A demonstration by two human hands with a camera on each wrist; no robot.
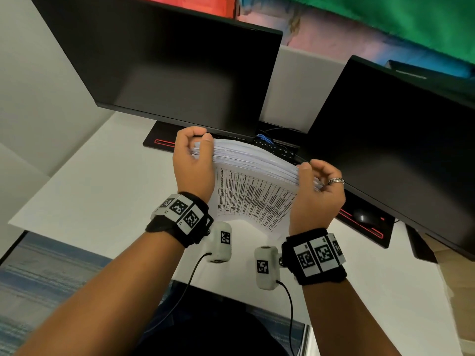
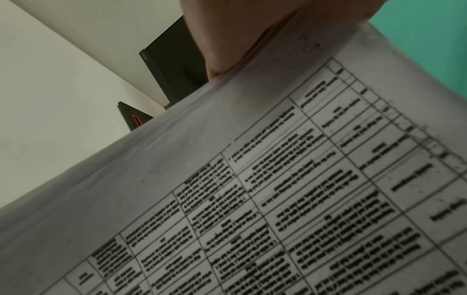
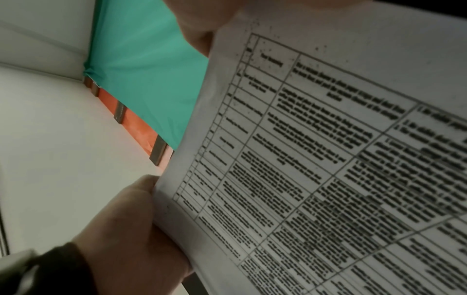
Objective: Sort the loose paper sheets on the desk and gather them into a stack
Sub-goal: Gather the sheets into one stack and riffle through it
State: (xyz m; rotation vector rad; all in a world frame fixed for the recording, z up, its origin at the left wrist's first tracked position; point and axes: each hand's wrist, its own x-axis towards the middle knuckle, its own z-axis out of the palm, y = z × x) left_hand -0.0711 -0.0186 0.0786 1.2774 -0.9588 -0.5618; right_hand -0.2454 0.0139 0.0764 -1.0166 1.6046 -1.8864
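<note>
A thick stack of white paper sheets (image 1: 254, 176) is held up on edge above the white desk (image 1: 108, 191), in front of the monitors. The sheet facing me carries a printed table of text (image 2: 290, 189) (image 3: 328, 159). My left hand (image 1: 195, 163) grips the stack's left end, thumb over the top edges. My right hand (image 1: 317, 191), with a ring on one finger, grips the right end. In the right wrist view my left hand (image 3: 136, 229) shows at the sheet's edge. The stack's lower edge hangs just above the desk.
Two dark monitors stand behind the stack, the left monitor (image 1: 164, 62) and the right monitor (image 1: 401, 140), each on a black base with a red stripe (image 1: 160, 142). A dark mouse (image 1: 363, 217) lies under the right one. Cables (image 1: 264, 140) sit between them.
</note>
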